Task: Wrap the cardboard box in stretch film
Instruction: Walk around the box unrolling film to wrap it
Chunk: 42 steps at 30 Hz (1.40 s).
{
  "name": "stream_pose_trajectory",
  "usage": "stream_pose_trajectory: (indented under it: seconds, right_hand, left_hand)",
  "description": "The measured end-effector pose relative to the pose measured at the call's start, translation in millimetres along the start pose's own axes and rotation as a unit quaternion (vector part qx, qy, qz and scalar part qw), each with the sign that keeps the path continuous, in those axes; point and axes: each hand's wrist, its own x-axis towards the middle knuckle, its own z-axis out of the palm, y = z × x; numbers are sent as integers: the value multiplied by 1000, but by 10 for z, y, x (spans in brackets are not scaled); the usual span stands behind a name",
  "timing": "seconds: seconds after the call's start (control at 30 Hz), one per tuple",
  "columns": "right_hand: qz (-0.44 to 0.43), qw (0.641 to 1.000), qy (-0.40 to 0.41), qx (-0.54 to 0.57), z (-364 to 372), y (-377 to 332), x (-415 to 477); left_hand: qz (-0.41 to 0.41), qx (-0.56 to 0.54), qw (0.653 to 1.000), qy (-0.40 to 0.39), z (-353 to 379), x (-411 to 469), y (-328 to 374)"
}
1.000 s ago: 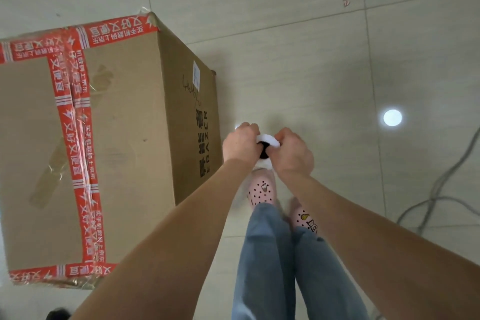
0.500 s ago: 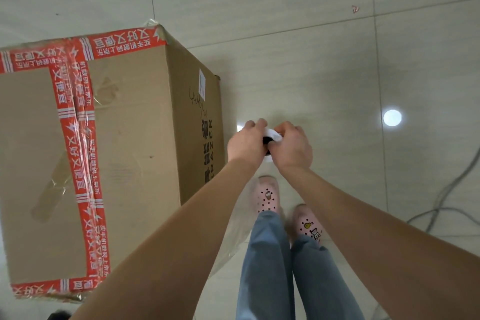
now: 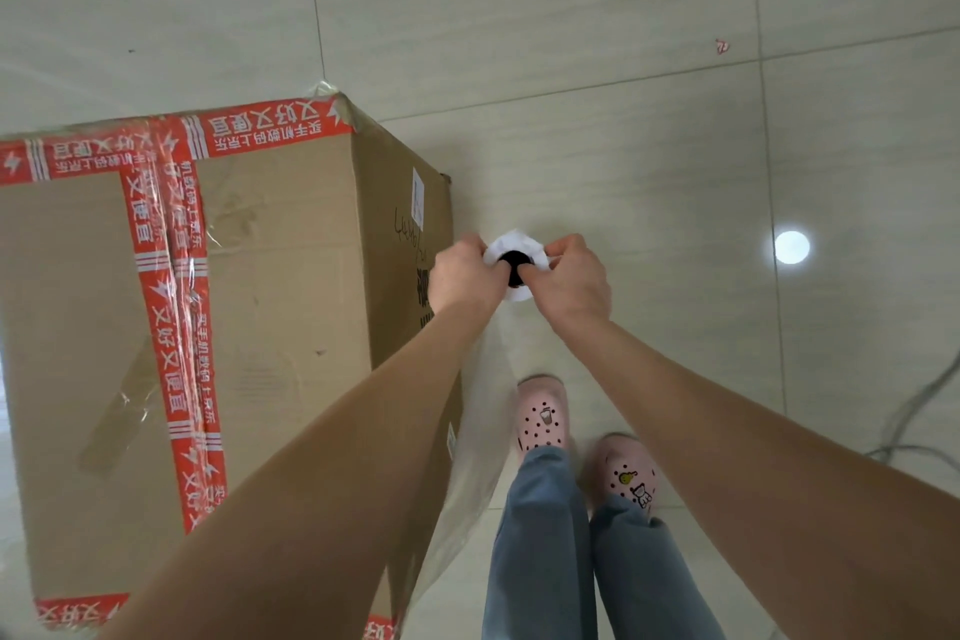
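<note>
Together, left hand (image 3: 464, 276) and right hand (image 3: 571, 283) grip film roll (image 3: 514, 259) beside box (image 3: 249, 307).

Red packing tape (image 3: 169, 379) crossing the top of a cardboard box (image 3: 280, 327) carries white Chinese print, seen upside down: the large slogan 又好又便宜, with a smaller line that appears to read 买手机数码上京东. On the box's side, a white label (image 3: 417, 197), black handwriting (image 3: 409, 235) and bold black print partly hidden by the left hand (image 3: 464, 277) are illegible.
</note>
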Motion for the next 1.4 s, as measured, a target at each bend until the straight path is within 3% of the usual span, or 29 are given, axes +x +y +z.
stream_pose_trajectory:
  seconds: [0.17,0.3,0.37,0.43,0.5,0.63,0.7,0.87,0.97,1.17,1.23,1.3,1.4]
  right_hand:
    - [-7,1000,-4,7,113,-156,48]
    - [-19,1000,-2,-18,113,-244,87]
    - [-44,998,10,-45,88,-291,109]
    - [-70,996,23,-51,51,-346,133]
    - [-73,997,32,-20,19,-399,155]
    - [25,1000,-14,11,11,-413,246]
    - [13,1000,-17,8,3,-430,311]
    - [-9,1000,-19,-21,-69,-638,490]
    - [-35,996,-25,-78,-166,-814,608]
    - [-142,977,-8,-158,-357,-1070,829]
    - [-106,986,-33,-128,-350,-1160,893]
    - [-1,995,-93,-32,-299,-1263,934]
    - [54,990,-119,53,-206,-1382,937]
  left_hand:
    - [2,54,998,-34,-156,103,-40]
    - [176,181,967,-38,-182,161,64]
    - [206,233,949,-48,-220,212,152]
    - [176,247,952,-43,-276,262,234]
    - [113,187,975,-32,-303,314,257]
    - [-6,64,996,-65,-318,381,245]
    - [-5,66,993,-94,-345,422,285]
    - [107,162,977,-94,-441,597,535]
    - [87,189,974,-95,-519,766,667]
    - [34,50,997,-48,-600,918,712]
    - [-12,-13,1000,-24,-642,958,681]
    - [-46,-49,998,-7,-698,1027,653]
    - [-52,-3,998,-30,-790,1085,638]
